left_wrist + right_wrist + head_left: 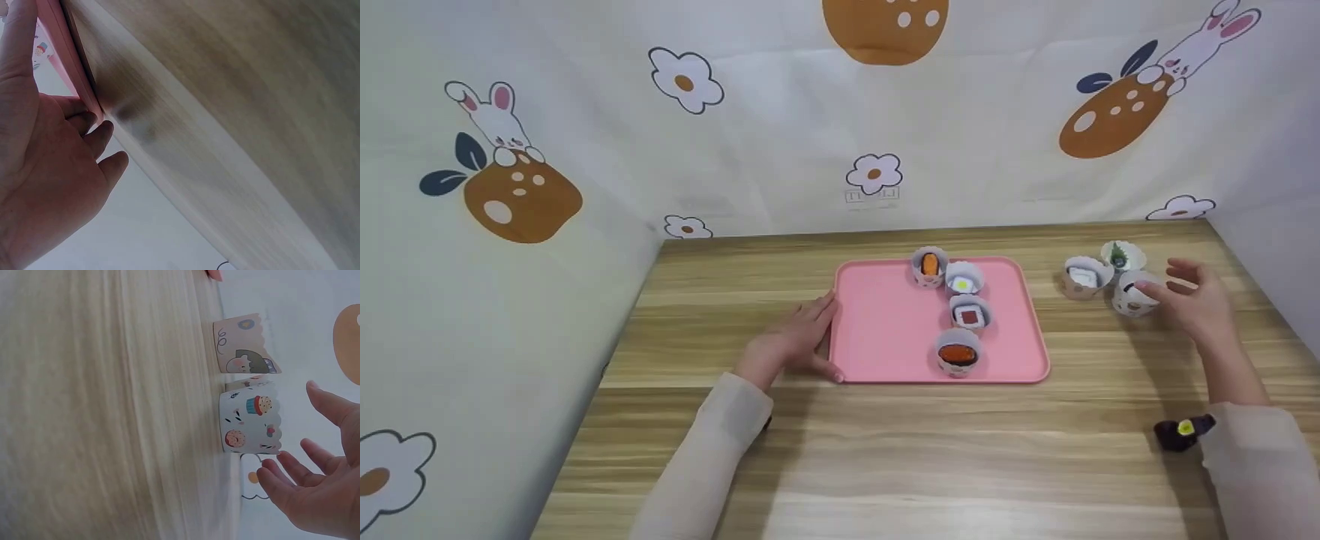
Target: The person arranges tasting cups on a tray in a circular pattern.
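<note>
The left hand (791,337) lies spread along the left edge of the pink tray (885,322). The right hand (1198,304), fingers parted, is at the nearest cup (1131,303) of 3 at right; pinching lightly should avoid crushing.

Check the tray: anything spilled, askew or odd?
Nothing looks spilled. Slightly askew: on the rectangular pink tray, the farthest round pale paper cup, holding an orange piece, sits left of the other three cups, off their rough line.

Head view overlooks the tabletop (885,465) wrist views skim closely.
</note>
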Demonstrator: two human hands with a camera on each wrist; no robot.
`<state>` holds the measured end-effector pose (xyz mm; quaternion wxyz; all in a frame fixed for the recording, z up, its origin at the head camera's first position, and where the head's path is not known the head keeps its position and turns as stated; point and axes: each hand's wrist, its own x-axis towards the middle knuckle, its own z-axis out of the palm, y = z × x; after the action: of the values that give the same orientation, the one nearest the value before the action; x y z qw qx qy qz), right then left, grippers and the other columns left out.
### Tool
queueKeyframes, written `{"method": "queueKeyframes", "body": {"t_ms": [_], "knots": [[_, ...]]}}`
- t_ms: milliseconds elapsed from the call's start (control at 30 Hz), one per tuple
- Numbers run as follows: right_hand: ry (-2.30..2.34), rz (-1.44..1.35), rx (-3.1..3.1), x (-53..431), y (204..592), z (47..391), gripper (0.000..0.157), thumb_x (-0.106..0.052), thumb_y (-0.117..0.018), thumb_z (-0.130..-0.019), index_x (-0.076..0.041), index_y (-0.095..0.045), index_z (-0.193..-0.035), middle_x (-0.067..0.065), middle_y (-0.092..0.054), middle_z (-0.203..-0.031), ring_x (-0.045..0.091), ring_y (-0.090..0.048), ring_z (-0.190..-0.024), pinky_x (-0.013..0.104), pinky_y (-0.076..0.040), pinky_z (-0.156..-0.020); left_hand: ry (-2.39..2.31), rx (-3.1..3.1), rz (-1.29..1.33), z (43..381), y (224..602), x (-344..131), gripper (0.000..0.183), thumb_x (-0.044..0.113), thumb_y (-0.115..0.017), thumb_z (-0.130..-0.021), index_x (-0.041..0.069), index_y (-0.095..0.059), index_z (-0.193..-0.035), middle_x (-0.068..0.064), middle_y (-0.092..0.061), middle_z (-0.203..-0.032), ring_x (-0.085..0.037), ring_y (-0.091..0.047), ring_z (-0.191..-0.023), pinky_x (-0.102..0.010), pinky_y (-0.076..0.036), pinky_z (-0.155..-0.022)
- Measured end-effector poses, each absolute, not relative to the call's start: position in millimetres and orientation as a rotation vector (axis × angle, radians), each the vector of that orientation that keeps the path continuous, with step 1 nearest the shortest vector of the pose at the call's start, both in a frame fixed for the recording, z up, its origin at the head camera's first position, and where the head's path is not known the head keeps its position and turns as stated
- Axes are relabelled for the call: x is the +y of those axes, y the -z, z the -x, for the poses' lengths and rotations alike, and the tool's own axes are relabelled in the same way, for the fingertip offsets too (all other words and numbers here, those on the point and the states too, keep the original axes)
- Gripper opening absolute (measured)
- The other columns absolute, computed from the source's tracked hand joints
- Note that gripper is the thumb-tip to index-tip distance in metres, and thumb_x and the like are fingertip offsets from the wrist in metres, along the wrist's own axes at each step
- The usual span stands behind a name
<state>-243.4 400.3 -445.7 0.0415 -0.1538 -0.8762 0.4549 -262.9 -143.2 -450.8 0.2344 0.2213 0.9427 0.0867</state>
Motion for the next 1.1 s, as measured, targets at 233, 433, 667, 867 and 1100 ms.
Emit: {"method": "queueKeyframes", "body": {"t_ms": [233,433,667,867,1100], "knots": [[-1.384,0.412,-2.788,400.5,449.0,246.9,0.090,-0.038,-0.065,-0.096,0.008,-0.015,-0.155,0.040,-0.024,-0.155,0.059,-0.030,-0.139,0.065,-0.029,-0.115,-0.243,2.584,-0.611,263.7,450.9,-143.7,0.129,0.066,-0.077,-0.071,0.012,-0.002,-0.162,-0.003,0.004,-0.170,-0.025,-0.002,-0.158,-0.046,-0.009,-0.129],[-1.332,0.399,-2.871,400.0,449.7,248.5,0.090,-0.039,-0.064,-0.096,0.012,-0.016,-0.153,0.042,-0.023,-0.154,0.057,-0.026,-0.141,0.067,-0.027,-0.115,-0.241,2.584,-0.593,263.9,451.5,-143.8,0.130,0.068,-0.076,-0.070,0.014,-0.001,-0.162,-0.002,0.005,-0.170,-0.025,-0.002,-0.158,-0.046,-0.009,-0.129],[-1.316,0.425,-2.914,398.6,448.4,248.5,0.089,-0.038,-0.064,-0.096,0.012,-0.017,-0.153,0.044,-0.024,-0.150,0.055,-0.028,-0.138,0.066,-0.029,-0.114,-0.265,2.574,-0.595,263.8,450.6,-143.7,0.131,0.066,-0.078,-0.070,0.013,-0.001,-0.162,-0.003,0.004,-0.170,-0.025,-0.001,-0.158,-0.046,-0.008,-0.129],[-1.286,0.416,-2.913,398.4,448.3,248.6,0.085,-0.035,-0.064,-0.096,0.013,-0.021,-0.151,0.045,-0.030,-0.146,0.053,-0.034,-0.134,0.056,-0.039,-0.104,-0.277,2.576,-0.592,263.4,450.4,-143.2,0.130,0.065,-0.078,-0.071,0.013,-0.001,-0.162,-0.003,0.005,-0.170,-0.024,0.000,-0.158,-0.044,-0.007,-0.130],[-1.203,0.431,-2.920,399.2,448.8,248.2,0.081,-0.037,-0.065,-0.095,0.013,-0.029,-0.148,0.043,-0.036,-0.144,0.050,-0.038,-0.131,0.028,-0.038,-0.085,-0.269,2.585,-0.604,260.2,447.1,-143.6,0.130,0.063,-0.079,-0.071,0.012,-0.002,-0.161,-0.004,0.004,-0.170,-0.030,-0.003,-0.157,-0.047,-0.012,-0.129]]}}
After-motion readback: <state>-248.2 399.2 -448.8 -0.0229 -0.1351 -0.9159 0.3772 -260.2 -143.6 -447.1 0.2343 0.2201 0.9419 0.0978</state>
